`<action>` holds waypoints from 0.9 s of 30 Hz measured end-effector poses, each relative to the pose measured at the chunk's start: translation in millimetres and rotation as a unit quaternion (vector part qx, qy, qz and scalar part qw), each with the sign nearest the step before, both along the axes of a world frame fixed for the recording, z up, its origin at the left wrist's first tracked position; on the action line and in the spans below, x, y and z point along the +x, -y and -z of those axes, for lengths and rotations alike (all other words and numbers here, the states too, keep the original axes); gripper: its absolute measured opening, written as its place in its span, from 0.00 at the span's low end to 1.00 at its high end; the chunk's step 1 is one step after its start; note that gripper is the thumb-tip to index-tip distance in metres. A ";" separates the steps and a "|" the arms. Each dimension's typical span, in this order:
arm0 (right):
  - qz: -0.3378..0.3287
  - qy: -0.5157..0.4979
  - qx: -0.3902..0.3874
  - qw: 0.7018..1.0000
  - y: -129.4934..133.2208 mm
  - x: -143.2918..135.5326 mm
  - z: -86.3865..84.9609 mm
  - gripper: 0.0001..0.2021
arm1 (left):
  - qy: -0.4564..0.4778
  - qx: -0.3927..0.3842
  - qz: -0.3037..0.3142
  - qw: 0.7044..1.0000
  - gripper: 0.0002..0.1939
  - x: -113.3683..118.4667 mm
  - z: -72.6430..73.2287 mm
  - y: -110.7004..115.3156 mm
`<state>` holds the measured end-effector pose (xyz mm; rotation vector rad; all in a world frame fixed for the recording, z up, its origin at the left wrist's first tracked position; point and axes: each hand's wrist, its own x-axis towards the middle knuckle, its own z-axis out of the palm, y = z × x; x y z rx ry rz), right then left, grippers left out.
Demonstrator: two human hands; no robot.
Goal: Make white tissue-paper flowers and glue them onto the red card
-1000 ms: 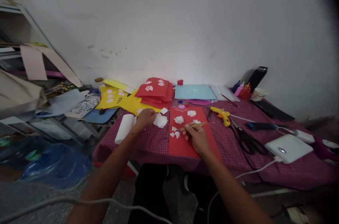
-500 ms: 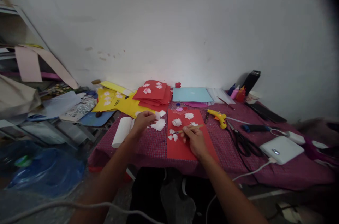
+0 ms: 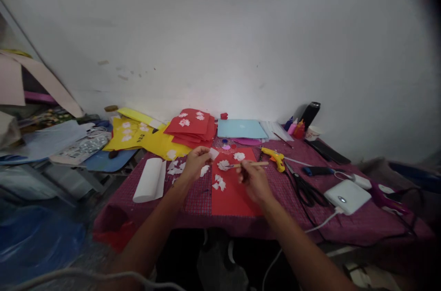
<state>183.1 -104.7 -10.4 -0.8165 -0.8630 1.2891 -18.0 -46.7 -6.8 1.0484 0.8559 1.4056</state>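
Between the fingertips of my left hand (image 3: 197,162) is a small white piece of paper (image 3: 214,153), raised over the upper left edge of a red paper sheet (image 3: 237,199). My right hand (image 3: 254,178) grips a thin paintbrush (image 3: 257,164), whose tip points left at a white paper flower (image 3: 223,165) on the sheet. Another white flower (image 3: 239,156) lies above the brush, and a partial one (image 3: 219,183) lies lower left. Torn white paper bits (image 3: 175,168) are on the tablecloth beside my left hand, partly hidden by it.
A tissue roll (image 3: 150,181) lies at the left. Behind are stacked red sheets (image 3: 191,125), yellow sheets (image 3: 126,134) and a light blue folder (image 3: 241,128). On the right are a yellow glue gun (image 3: 274,158), black scissors (image 3: 306,190) and a white power box (image 3: 347,196) with its cable.
My left hand has moved right with the white paper, from above the torn bits to the red sheet's edge. The brush tip has shifted up from the partial flower. The view has shifted slightly.
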 end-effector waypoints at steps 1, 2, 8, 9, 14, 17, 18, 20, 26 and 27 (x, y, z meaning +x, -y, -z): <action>0.011 0.009 0.009 1.000 -7.5 -0.1 -5.1 0.13 | 0.003 0.005 0.000 1.000 0.10 2.7 -3.5 -4.9; 0.025 0.022 0.021 0.999 -17.3 -0.9 -9.4 0.13 | 0.008 0.007 -0.001 1.000 0.11 6.0 -6.2 -10.0; 0.146 0.050 0.082 0.985 -88.1 -13.3 -10.3 0.17 | 0.016 0.004 -0.015 1.000 0.10 18.5 3.2 -32.2; 0.153 0.048 0.086 0.983 -95.0 -14.7 -7.5 0.17 | 0.011 0.003 -0.014 1.000 0.10 17.8 5.9 -33.6; 0.148 0.061 0.117 0.980 -98.7 -11.1 -0.1 0.17 | -0.004 -0.008 0.006 1.000 0.10 14.2 6.6 -31.4; 0.123 0.092 0.149 0.977 -90.0 -7.9 -2.2 0.17 | -0.008 -0.025 0.033 0.999 0.11 18.8 2.9 -27.0; 0.116 0.106 0.158 0.975 -87.1 -8.0 -3.1 0.16 | -0.013 -0.030 0.041 0.999 0.11 20.6 2.3 -25.7; 0.102 0.134 0.176 0.970 -82.1 -9.9 -4.5 0.16 | -0.024 -0.039 0.052 0.998 0.12 23.6 2.4 -24.0; 0.090 0.203 0.191 0.956 -79.3 -15.4 -3.5 0.15 | -0.036 -0.060 0.056 0.996 0.14 23.3 3.8 -23.8; 0.092 0.207 0.187 0.956 -80.2 -15.2 -2.4 0.14 | -0.034 -0.061 0.056 0.996 0.15 22.8 3.5 -23.9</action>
